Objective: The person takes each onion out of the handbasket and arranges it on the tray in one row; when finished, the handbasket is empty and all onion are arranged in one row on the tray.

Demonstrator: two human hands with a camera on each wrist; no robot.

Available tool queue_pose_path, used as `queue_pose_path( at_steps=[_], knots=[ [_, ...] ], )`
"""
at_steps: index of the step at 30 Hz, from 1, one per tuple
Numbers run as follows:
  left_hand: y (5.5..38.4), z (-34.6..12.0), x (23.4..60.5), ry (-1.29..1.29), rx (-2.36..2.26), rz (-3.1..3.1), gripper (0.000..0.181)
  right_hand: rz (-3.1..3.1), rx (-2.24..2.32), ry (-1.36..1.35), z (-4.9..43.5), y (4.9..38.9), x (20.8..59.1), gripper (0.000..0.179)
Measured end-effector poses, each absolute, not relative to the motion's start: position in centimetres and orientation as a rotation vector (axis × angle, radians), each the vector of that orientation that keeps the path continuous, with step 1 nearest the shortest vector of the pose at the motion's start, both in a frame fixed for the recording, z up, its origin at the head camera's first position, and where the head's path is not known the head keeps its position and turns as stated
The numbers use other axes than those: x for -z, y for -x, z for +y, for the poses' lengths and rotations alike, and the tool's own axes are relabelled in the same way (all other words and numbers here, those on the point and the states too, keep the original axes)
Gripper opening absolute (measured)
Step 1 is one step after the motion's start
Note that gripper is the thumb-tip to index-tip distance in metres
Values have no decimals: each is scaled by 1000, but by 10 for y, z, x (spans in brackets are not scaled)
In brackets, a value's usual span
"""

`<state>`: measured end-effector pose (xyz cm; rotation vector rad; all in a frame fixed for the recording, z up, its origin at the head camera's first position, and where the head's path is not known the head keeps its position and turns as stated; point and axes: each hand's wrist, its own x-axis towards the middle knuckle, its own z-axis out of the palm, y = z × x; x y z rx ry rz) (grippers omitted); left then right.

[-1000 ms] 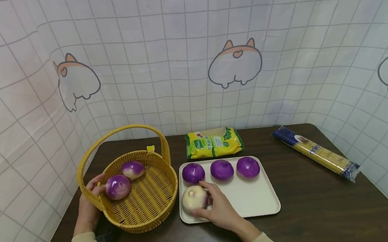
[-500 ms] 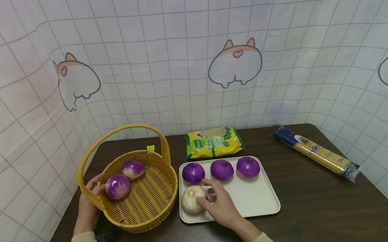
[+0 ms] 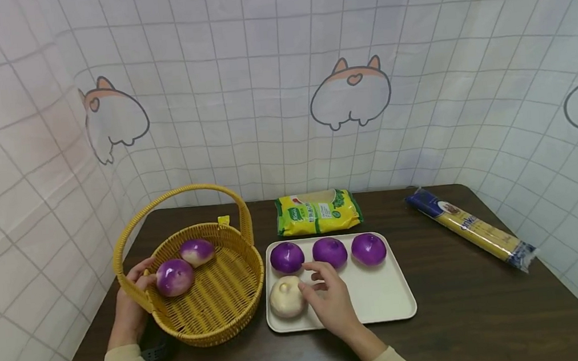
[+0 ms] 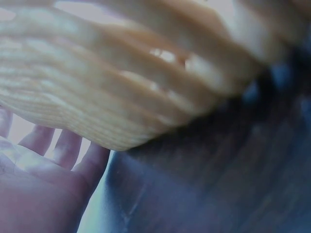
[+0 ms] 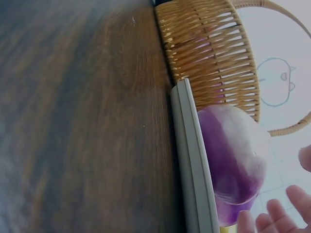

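Note:
My left hand (image 3: 131, 309) grips the left rim of a yellow wicker basket (image 3: 239, 317) by its handle base. In the left wrist view, the fingers (image 4: 92, 160) pass behind the basket wall (image 4: 97, 102). Two purple-and-white onions (image 3: 175, 277) lie inside at the left. On a white tray (image 3: 382, 304), a pale-topped onion (image 3: 286, 297) sits at the front left corner, with purple sides in the right wrist view. My right hand (image 3: 333, 303) is just right of it, holding nothing, thumb and fingers apart. Three purple onions (image 3: 330, 252) line the tray's back edge.
Behind the tray lies a yellow-green packet (image 3: 319, 212). A long pasta packet (image 3: 471, 227) with a blue end lies at the right of the dark wooden table (image 3: 460, 314). A white checked cloth (image 3: 281, 89) hangs around the back and sides.
My right hand has let go of the pale-topped onion and drawn slightly right and up, leaving it on the tray. The left hand and basket have stayed in place.

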<state>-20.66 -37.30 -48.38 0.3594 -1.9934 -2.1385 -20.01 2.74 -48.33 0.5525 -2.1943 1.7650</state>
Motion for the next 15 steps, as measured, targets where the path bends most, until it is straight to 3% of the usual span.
queue_pose_path(
  at_steps=[4,15],
  knots=[
    [208,-374,481,-340,2142,-1989,48,-2152,-1719,-547,26,193,463,29],
    [208,-374,484,-358,2124,-2014,49,-2068,-1718,-567,21,193,462,23]
  ],
)
